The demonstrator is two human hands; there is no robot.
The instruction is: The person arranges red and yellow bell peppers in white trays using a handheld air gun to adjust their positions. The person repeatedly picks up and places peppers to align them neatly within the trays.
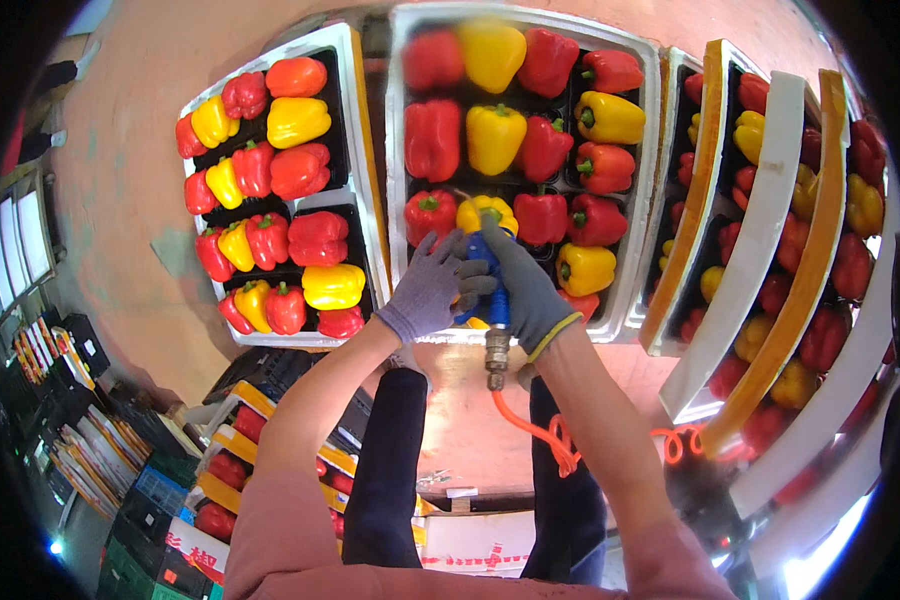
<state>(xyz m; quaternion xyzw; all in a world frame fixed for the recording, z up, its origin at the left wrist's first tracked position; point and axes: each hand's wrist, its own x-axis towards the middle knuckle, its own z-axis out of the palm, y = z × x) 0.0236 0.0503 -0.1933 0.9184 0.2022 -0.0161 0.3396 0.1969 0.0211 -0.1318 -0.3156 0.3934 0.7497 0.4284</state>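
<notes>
My right hand [533, 280], in a grey glove, is closed round a blue air blow gun [496, 308]. The gun's metal coupling [496, 358] leads to an orange coiled hose [535, 432]. Just left of it is my left hand [425, 290], also gloved, with its fingers apart and their tips close to the gun; I cannot tell if they touch it. Both hands are over the near part of a white foam box [395, 130] of red and yellow bell peppers in black trays. A yellow bell pepper [485, 207] and a red bell pepper [431, 214] lie just beyond my fingers.
At left stands another foam box [362, 180] of peppers. Several pepper-filled boxes with white and orange walls [780, 240] line the right. More boxed red peppers [228, 468] sit at lower left, near dark crates [135, 540]. My legs [388, 465] straddle the pinkish floor [470, 420].
</notes>
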